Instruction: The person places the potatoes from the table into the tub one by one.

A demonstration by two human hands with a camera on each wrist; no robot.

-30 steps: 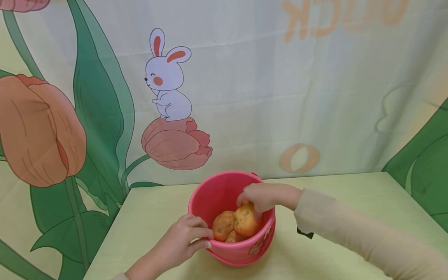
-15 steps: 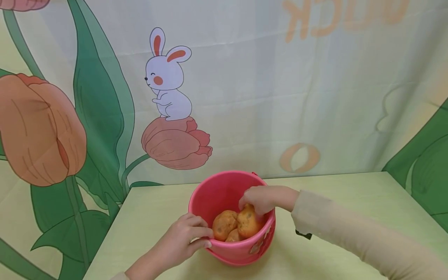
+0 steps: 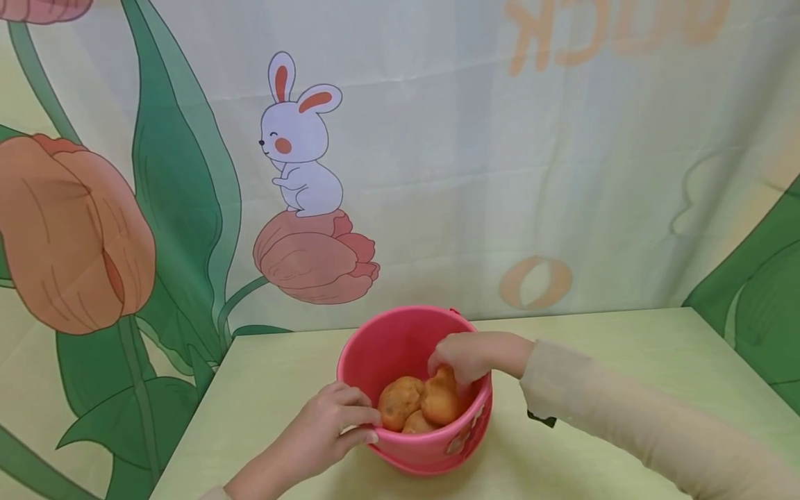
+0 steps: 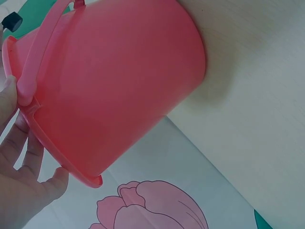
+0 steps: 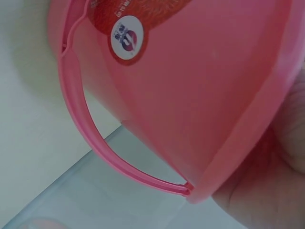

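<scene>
A pink bucket (image 3: 431, 455) stands on the table with several lumpy, orange-brown round fruits (image 3: 400, 401) inside; their exact kind is unclear. My left hand (image 3: 331, 423) holds the near left part of the rim, thumb outside and fingers over the edge. In the left wrist view the left thumb and fingers (image 4: 31, 152) are at the rim. Inside the bucket, my right hand (image 3: 465, 355) grips a fruit with a narrowed top (image 3: 440, 399) from above. Its fingertips are partly hidden behind the fruit and wall; the right wrist view shows mainly the bucket's outside (image 5: 190, 81).
The pale green tabletop (image 3: 600, 389) extends around the bucket. Behind it hangs a cloth (image 3: 450, 173) printed with a rabbit and tulips. The bucket's handle (image 5: 95, 138) hangs down along its outer wall.
The gripped fruit has turned in my right hand, its narrowed top now showing upward, and shifted slightly. More of a lower fruit shows. My left hand keeps its place on the rim.
</scene>
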